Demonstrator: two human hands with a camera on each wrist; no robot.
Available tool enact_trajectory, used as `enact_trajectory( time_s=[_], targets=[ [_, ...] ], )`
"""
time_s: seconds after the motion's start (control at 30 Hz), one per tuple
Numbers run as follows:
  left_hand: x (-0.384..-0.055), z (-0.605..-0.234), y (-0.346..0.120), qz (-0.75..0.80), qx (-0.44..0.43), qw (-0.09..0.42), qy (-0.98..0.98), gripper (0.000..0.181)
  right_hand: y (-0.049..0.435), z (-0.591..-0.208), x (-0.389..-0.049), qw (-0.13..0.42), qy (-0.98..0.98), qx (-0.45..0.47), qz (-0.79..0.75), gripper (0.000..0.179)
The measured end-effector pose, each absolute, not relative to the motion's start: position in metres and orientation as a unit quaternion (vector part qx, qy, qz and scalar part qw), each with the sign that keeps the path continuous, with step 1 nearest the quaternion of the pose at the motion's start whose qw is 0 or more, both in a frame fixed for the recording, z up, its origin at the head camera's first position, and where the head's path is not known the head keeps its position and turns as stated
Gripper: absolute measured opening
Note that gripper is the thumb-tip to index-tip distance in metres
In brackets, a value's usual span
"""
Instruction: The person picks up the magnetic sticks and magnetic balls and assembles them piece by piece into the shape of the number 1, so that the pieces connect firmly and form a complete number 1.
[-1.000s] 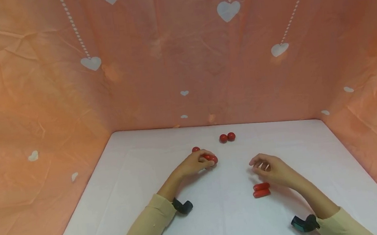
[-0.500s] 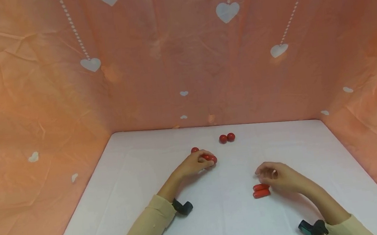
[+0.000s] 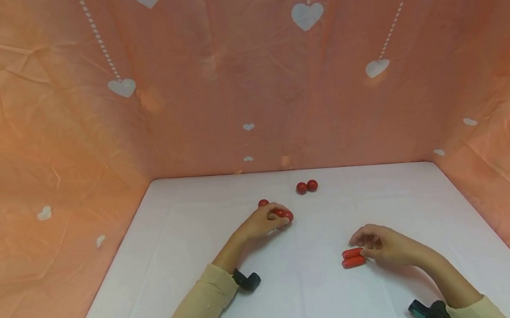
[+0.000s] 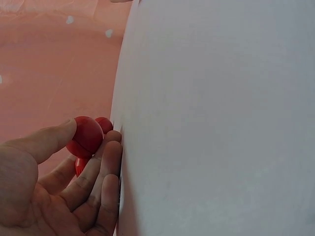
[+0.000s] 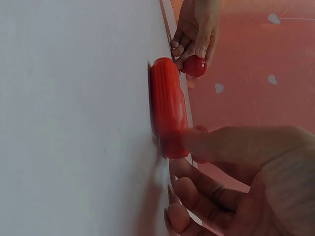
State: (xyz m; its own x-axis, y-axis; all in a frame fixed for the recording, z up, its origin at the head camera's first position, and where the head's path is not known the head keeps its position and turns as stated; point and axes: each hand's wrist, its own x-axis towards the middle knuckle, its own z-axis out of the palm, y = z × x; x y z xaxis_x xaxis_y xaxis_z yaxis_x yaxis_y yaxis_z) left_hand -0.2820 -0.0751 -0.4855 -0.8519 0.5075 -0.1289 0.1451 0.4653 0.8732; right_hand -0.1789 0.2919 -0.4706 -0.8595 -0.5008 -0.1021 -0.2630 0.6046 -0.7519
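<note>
My left hand [image 3: 263,221] pinches a glossy red ball [image 4: 84,136] between thumb and fingers, near the back middle of the table. More red shows between its fingers in the head view, and another red ball [image 3: 263,203] peeks out behind the knuckles. On the right, two red cylinders [image 3: 353,262] lie side by side on the white cloth; lengthwise grooves mark one. My right hand [image 3: 387,244] is at their right end, fingers loosely bent. In the right wrist view its thumb [image 5: 216,145] overlaps the near end of the grooved cylinder [image 5: 167,98], fingertips close below.
Two red balls [image 3: 306,187] sit together near the far edge of the white table [image 3: 194,201]. Orange cloth [image 3: 277,99] with white hearts encloses the back and sides. A black wrist device [image 3: 248,282] is on the left wrist, another black device [image 3: 428,312] on the right.
My right hand has come down toward the near side and slightly right, from above the red cylinders to their right end. The left hand keeps its hold on the red ball, nearly still.
</note>
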Motion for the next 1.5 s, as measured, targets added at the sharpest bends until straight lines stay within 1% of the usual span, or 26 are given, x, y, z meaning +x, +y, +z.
enact_trajectory(
  time_s=[0.33, 0.73, 1.17, 1.3, 1.5],
  targets=[
    [-0.284, -0.487, -0.075, 0.480, 0.199, 0.189, 0.833, 0.032, 0.294, -0.474, -0.179, 0.155, 0.882, -0.215, -0.390, 0.024],
    [-0.286, -0.489, -0.076, 0.476, 0.200, 0.184, 0.836, 0.031, 0.291, -0.476, -0.180, 0.127, 0.892, -0.210, -0.379, 0.017],
    [-0.284, -0.490, -0.076, 0.480, 0.201, 0.180, 0.835, 0.031, 0.286, -0.481, -0.183, 0.107, 0.901, -0.200, -0.371, 0.023],
    [-0.285, -0.490, -0.076, 0.484, 0.200, 0.180, 0.833, 0.031, 0.283, -0.480, -0.184, 0.100, 0.902, -0.207, -0.365, 0.021],
    [-0.284, -0.489, -0.075, 0.488, 0.192, 0.182, 0.832, 0.030, 0.277, -0.480, -0.187, 0.090, 0.912, -0.183, -0.356, 0.019]
  ],
)
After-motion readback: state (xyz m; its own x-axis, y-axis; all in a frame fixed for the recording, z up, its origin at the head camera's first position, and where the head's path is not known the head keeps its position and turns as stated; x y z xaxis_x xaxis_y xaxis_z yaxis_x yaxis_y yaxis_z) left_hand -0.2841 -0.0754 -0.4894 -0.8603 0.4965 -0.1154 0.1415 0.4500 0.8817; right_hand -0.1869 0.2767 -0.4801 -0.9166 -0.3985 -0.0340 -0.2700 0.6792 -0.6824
